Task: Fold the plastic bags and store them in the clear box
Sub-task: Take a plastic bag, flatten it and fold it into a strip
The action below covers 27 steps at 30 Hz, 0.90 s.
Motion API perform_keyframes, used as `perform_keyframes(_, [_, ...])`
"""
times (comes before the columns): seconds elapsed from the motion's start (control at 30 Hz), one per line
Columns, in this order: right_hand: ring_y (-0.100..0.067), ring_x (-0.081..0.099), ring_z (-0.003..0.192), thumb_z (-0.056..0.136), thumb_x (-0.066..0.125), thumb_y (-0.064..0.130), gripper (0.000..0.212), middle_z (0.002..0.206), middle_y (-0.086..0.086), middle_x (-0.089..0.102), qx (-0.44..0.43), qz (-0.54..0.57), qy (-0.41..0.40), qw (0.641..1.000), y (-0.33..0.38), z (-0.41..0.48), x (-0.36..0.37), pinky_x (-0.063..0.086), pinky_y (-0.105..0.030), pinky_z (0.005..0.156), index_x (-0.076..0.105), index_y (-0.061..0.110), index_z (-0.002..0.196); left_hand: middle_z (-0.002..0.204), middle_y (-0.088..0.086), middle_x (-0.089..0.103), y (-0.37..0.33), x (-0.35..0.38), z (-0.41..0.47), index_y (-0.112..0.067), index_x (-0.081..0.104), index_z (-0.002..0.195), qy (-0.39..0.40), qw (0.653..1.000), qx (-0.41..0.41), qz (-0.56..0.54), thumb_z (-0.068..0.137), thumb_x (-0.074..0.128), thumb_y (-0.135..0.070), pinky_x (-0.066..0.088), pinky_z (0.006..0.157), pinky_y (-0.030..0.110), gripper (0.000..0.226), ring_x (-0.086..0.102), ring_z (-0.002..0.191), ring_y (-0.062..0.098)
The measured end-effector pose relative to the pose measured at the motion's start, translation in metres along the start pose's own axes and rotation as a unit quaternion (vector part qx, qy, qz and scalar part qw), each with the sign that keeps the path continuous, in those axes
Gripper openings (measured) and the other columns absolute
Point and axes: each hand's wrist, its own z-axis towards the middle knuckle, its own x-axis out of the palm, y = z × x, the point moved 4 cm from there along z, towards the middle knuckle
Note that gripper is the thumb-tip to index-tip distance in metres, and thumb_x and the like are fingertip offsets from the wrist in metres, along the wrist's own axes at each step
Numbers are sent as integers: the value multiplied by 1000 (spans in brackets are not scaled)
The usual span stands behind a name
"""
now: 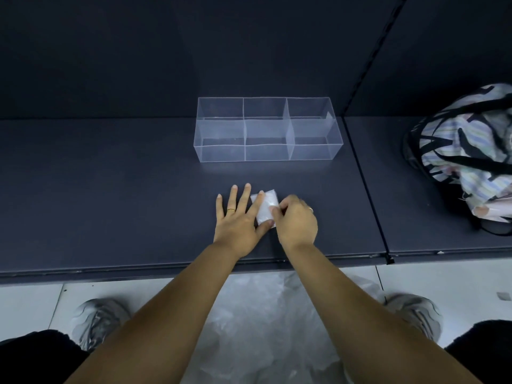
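1. Finishing the last tuck on a small folded plastic bag, flat on the dark surface, near the front of the clear box but apart from it.
2. Pinning the bag with the left hand, fingers spread and straight, forefinger and thumb laid on its left part; pinching its right edge with the curled fingers of the right hand.
3. Keep the flat hand's weight down while tucking that edge, to stop the thin film springing open; squeeze out trapped air and crease firmly before letting go.
4. Lift by pinching across the fold, not by a loose corner, then lower into one of the six compartments, seemingly all unfilled, though hard to be sure through clear walls.
5. Clear the near wall of the box on the way in: probably light and easily shoved back by a bump.
6. Well off to the right, beyond a seam in the surface: a striped, patterned tote bag, out of the path.
7. Down on the floor, between two grey shoes: a heap of loose plastic bags, apparently waiting to be folded, so task judged barely begun.
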Motion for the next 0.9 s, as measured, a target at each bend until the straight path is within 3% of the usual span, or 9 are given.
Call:
perform_keyframes(0.07, [-23,51,107,90,61,36,26,109,-4,58,-28,-22,-40,999,-7,-10,5,37,-36,88,57,17,107,159,-4,-20,3,-1,2,-39,-10,150,24,1000,1,1,88,15,-73,-23,109,50,75,-27,143,23])
perform_keyframes(0.2, [-25,46,110,87,64,40,33,112,-5,52,-37,-23,-76,996,-24,-16,6,28,-36,88,57,20,113,157,-4,-27,7,-3,4,-40,-15,148,61,998,14,9,88,17,-74,-21,110,52,76,-31,141,24])
perform_keyframes(0.43, [-24,45,109,93,58,27,17,111,-3,51,-32,-9,-59,998,-27,-12,2,27,-36,89,58,22,109,156,-4,-28,13,-4,5,-33,-18,149,75,997,19,1,88,20,-74,-20,110,53,83,-30,142,24])
perform_keyframes(0.57, [-25,44,110,97,50,32,17,113,-5,51,27,15,-48,998,-20,-11,2,27,-36,90,60,20,105,156,-1,-29,5,-2,0,-29,-19,149,64,997,-28,-17,86,21,-76,-20,110,54,88,-30,142,25])
perform_keyframes(0.67, [-24,44,112,89,61,32,16,113,-4,49,60,27,-9,998,-9,-11,3,29,-36,93,63,19,98,156,2,-29,-9,0,-8,-22,-18,150,47,995,-83,-40,89,24,-72,-20,109,54,89,-30,142,25])
perform_keyframes(0.73, [-23,51,102,84,66,20,6,107,-4,53,66,90,-3,994,-5,-8,-1,37,-33,88,62,16,87,157,2,-28,-18,1,-15,-18,-18,150,44,991,-110,-58,89,28,-70,-19,110,53,93,-29,142,24])
perform_keyframes(0.8, [-21,57,86,81,64,7,9,92,-3,59,76,201,13,977,-4,-4,-8,43,-27,73,58,13,77,158,1,-24,-25,-2,-19,-16,-14,151,53,983,-130,-115,86,34,-71,-19,111,50,97,-28,143,21])
perform_keyframes(0.9, [-17,57,74,78,62,-5,21,78,-2,59,47,323,72,942,-2,3,-28,43,-23,67,54,14,81,162,-1,-5,-18,-22,-15,-19,1,153,37,942,-154,-297,79,55,-68,-5,118,43,104,-11,147,17])
